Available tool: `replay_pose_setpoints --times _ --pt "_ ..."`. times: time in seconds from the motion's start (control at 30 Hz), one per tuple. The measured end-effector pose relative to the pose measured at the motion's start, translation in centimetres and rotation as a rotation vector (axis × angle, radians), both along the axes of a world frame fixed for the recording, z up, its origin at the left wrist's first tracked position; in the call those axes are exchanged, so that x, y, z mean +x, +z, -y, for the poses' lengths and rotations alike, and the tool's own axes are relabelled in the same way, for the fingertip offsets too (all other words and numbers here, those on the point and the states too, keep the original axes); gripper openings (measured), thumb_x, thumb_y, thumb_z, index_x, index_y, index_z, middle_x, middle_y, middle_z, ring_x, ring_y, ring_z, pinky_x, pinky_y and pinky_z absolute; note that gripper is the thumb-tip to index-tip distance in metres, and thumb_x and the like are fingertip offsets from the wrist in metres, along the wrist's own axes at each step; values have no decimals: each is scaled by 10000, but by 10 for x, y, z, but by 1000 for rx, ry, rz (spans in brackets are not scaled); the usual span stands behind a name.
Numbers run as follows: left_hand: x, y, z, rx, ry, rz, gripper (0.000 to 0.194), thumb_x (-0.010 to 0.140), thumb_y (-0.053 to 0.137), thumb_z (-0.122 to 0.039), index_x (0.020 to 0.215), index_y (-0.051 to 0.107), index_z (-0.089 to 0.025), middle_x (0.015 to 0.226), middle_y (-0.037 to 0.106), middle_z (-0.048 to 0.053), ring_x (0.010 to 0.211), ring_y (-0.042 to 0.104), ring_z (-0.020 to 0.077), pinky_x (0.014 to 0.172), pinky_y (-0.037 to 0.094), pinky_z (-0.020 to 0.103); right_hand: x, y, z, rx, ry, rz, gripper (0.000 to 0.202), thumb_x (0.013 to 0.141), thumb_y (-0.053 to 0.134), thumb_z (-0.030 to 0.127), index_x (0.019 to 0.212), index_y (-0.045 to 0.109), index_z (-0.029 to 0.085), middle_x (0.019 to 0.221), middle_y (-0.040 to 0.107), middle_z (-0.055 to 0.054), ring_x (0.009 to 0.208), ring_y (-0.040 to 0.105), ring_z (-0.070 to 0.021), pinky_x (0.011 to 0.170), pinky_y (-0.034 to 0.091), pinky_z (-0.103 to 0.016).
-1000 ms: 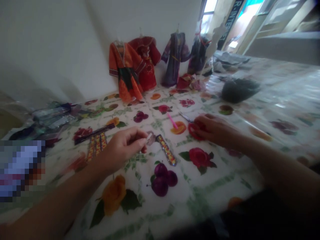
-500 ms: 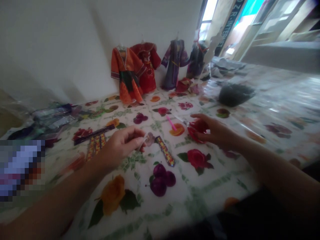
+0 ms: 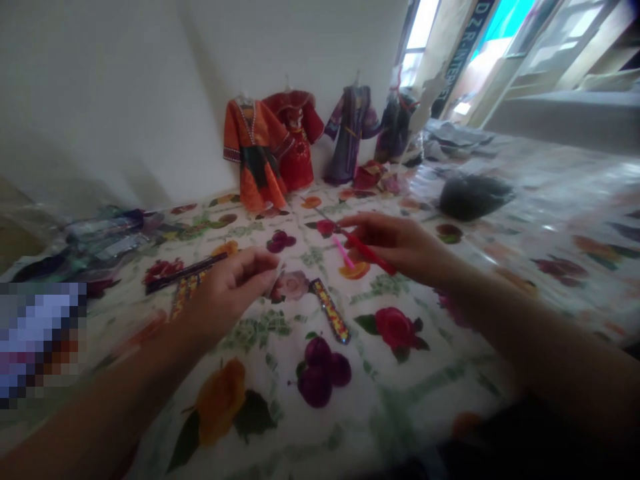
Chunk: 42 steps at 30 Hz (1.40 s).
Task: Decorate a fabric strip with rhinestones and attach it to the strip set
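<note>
My right hand (image 3: 400,239) is closed around red-handled scissors (image 3: 369,253), whose blades point away and to the left above the table. My left hand (image 3: 245,277) is in a pinch. Between its fingertips is a small thin whitish piece (image 3: 277,277), too blurred to name. To the right of my left hand, a yellow-and-red patterned strip (image 3: 330,310) with a dark edge and a pointed end lies flat. A pink stick-like tool (image 3: 344,253) lies beneath my right hand's fingertips.
Small doll-sized garments, such as an orange robe (image 3: 255,153), a red dress (image 3: 299,143) and a purple robe (image 3: 350,140), stand by the wall. Bagged fabric (image 3: 110,237) lies left, a patterned piece (image 3: 189,293) beside my left forearm, a black bundle (image 3: 473,195) right.
My right hand has lifted the scissors off the tablecloth and brought them left, blades now pointing forward. My left hand has shifted slightly left, still pinching the whitish piece.
</note>
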<state>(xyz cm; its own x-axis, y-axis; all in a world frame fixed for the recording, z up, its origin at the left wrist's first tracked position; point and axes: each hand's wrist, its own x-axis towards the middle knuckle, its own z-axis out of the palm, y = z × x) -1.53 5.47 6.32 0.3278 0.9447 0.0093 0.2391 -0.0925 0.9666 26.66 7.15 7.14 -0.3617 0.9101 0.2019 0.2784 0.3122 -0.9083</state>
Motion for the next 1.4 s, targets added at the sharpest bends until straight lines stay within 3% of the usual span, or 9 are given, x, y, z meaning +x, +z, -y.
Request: replay_pose_setpoints --times 0.13,0.23,0.4,0.77,1.1,1.4 --pt "0 -3 -1 20 21 0 116 904 596 -288 989 608 -210 770 666 -16 706 640 134 645 487 239 -15 -13 2 33 75 23 465 819 733 374 1241 588 239 835 611 9 717 599 -138 651 523 -263" --pt "-1 -5 -2 28 12 19 124 917 581 -293 1005 602 -208 790 658 -14 721 642 138 671 492 253 -13 -22 10 -17 116 202 580 795 753 407 1316 547 254 924 649 -25 768 623 -175 681 531 -300" --pt "0 -8 -3 31 4 26 129 931 555 -267 1039 580 -201 787 631 -14 736 638 140 714 496 273 -11 -16 17 -60 201 388 477 817 713 460 1235 647 242 1079 698 -74 910 665 -236 790 548 -351" --pt "2 -10 0 -1 -20 -30 154 943 543 -248 1094 563 -223 819 605 -21 768 632 128 696 482 247 -12 -13 16 -155 275 334 490 805 727 496 1229 674 256 1140 712 -66 961 680 -257 700 564 -306" --pt "2 -11 3 3 -21 -43 127 940 553 -274 1048 598 -225 851 650 -1 791 639 150 741 515 279 -16 -16 19 -103 295 325 492 816 726 495 1234 674 240 952 686 -44 787 632 -178 701 527 -282" --pt "1 -13 0 14 -28 -30 134 945 556 -269 1073 593 -250 853 627 -18 779 634 132 736 510 267 -15 -33 18 -152 341 214 398 869 686 410 1253 664 305 958 714 -29 780 653 -178 617 521 -250"
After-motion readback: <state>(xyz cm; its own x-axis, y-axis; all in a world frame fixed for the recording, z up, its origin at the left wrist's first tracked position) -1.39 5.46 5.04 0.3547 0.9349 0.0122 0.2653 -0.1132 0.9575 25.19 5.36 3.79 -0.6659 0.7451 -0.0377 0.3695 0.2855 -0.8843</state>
